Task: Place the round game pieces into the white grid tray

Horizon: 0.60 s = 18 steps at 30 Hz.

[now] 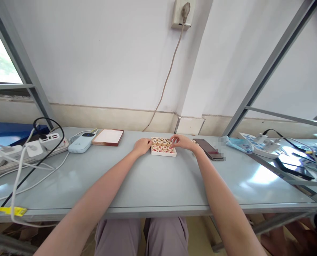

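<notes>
A small white box [164, 154] holds rows of round Chinese chess pieces [162, 143], with red characters toward the front and dark ones behind. My left hand [143, 146] is at the box's left side, its fingers curled against the edge. Over the box's right rim, my right hand [182, 141] has thumb and fingers closed around a piece at the end of a row; the fingers partly cover it. A few more pieces [194, 141] lie just right of my right wrist, partly hidden by it.
A dark smartphone [209, 148] lies right of my right forearm. An open brown-edged box lid [108, 137] and a light blue device [82, 143] are at left. Power strips with cables [41, 145] occupy the far left; another strip [258, 145] and a blue plastic packet [238, 144] are at right.
</notes>
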Motion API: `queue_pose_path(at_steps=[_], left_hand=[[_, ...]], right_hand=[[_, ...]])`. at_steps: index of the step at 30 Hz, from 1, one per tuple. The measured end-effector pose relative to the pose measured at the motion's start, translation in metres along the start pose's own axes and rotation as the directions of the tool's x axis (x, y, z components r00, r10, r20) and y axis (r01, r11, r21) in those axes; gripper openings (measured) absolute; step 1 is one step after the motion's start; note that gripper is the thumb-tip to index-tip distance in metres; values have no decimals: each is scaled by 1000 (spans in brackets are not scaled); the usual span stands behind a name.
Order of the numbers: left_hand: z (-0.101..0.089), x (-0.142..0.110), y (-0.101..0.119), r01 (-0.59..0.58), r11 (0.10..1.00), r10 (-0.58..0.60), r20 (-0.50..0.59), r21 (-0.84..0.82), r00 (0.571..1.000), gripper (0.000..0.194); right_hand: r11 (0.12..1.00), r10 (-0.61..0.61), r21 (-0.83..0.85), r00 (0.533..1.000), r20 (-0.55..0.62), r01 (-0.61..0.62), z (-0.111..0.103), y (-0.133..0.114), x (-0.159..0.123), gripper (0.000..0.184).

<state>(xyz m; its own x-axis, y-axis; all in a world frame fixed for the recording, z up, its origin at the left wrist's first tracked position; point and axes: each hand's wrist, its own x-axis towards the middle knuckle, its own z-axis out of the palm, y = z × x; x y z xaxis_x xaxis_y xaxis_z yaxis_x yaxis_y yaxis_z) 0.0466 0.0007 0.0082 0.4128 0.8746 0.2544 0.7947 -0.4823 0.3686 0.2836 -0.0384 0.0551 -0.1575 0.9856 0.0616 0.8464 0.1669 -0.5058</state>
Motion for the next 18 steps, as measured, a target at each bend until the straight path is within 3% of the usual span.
queue_pose_path(at_steps=[2, 4, 6, 8, 9, 11, 13, 18], left_hand=[[0, 0, 0, -7, 1000, 7, 0, 1, 1000, 38], [0, 0, 0, -17, 1000, 17, -7, 2, 1000, 38], [0, -1, 0, -15, 1000, 15, -2, 7, 1000, 39], [0, -1, 0, -13, 1000, 13, -14, -2, 1000, 38], [0, -1, 0, -15, 1000, 15, -14, -9, 1000, 38], [1, 0, -1, -20, 1000, 20, -4, -16, 1000, 37], [2, 0, -3, -11, 999, 11, -10, -37, 1000, 38], [1, -8, -6, -20, 998, 19, -21, -65, 1000, 34]], right_hand=[[1000, -2, 24, 999, 36, 1, -3, 3, 0, 38], [998, 46, -44, 999, -23, -47, -4, 8, -1, 36], [958, 126, -228, 969, -212, -174, -1, 14, -6, 32], [830, 134, -448, 899, -416, -331, 8, 19, -14, 33], [761, 105, -536, 884, -455, -365, 14, 22, -17, 34], [668, 123, -613, 875, -468, -422, 28, 24, -22, 39], [631, 197, -608, 857, -476, -483, 39, 22, -25, 41], [727, 148, -563, 890, -430, -393, 37, 12, -33, 37]])
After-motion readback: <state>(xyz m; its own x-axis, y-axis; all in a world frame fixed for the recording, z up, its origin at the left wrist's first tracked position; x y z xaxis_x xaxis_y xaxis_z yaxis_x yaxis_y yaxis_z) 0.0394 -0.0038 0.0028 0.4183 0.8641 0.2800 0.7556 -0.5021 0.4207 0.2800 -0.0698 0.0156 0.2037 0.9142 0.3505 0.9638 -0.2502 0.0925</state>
